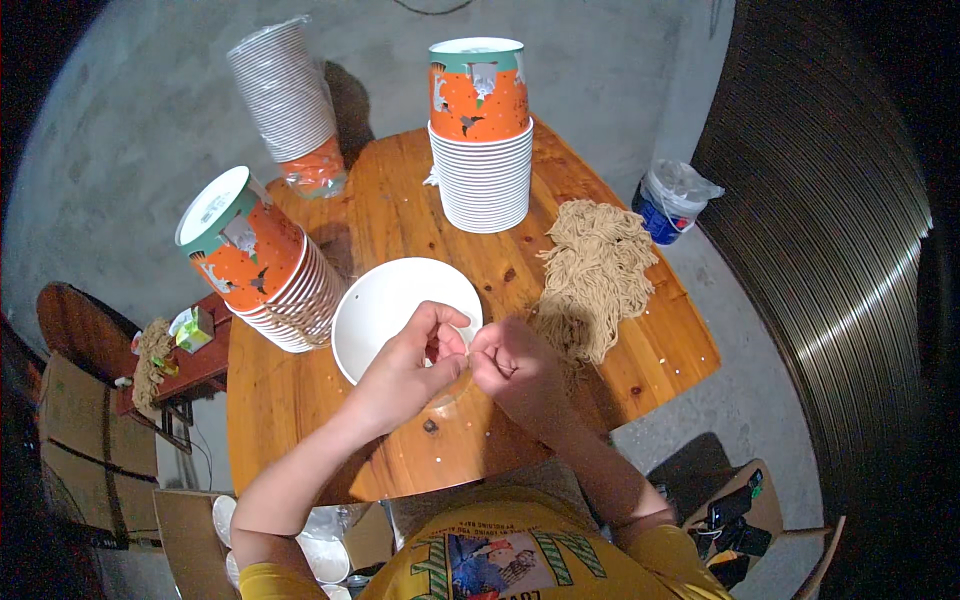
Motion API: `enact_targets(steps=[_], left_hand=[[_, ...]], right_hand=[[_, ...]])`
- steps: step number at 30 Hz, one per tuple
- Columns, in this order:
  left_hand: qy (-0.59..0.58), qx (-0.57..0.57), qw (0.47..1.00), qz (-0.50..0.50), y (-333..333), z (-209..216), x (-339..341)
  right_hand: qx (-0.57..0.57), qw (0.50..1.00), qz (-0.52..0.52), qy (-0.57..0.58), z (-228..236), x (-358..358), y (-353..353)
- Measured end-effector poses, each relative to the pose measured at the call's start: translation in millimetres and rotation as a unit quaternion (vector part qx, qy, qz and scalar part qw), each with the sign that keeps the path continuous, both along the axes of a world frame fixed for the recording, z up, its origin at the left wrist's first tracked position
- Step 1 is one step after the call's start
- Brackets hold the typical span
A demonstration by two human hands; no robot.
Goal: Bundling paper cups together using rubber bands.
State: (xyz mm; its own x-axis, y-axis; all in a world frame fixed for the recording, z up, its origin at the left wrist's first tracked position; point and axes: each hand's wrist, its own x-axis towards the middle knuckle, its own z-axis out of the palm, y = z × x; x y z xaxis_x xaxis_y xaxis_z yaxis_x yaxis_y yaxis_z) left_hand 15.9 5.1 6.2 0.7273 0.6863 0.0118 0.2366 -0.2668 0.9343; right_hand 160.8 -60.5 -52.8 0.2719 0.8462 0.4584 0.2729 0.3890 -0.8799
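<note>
Both hands meet at the front rim of a white round paper tub (385, 295) that lies on the table with its opening or base toward me. My left hand (425, 350) is closed in a pinch, thumb and finger touching near my right hand. My right hand (508, 365) is also pinched, its fingertips right beside the left thumb. Whatever sits between the fingertips is too small to make out. Right of the hands lies a loose heap of tan cord (598, 275). To the left stands a tilted-looking stack of orange and green paper tubs (255, 260), upside down, with strands of cord against it.
Another stack of upturned paper tubs (480, 135) stands at the back of the wooden table (345, 445). Behind it at left is a plastic-wrapped stack (285, 95). A lined blue bucket (672, 203) is beyond the right edge. A chair (755, 515) holds dark items; cardboard boxes (95, 440) are at left.
</note>
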Motion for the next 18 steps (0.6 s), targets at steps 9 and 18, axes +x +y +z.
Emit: enact_targets(steps=[9, 18], left_hand=[[0.058, 0.164, 0.985, 0.000, -1.0, -6.0, -1.0], [0.057, 0.262, 0.963, 0.011, -3.4, -7.5, 1.0]], right_hand=[[-0.126, 0.980, 0.063, 0.137, 3.1, 6.4, -2.2], [-0.168, 0.968, 0.091, 0.164, 6.6, 9.0, -7.1]])
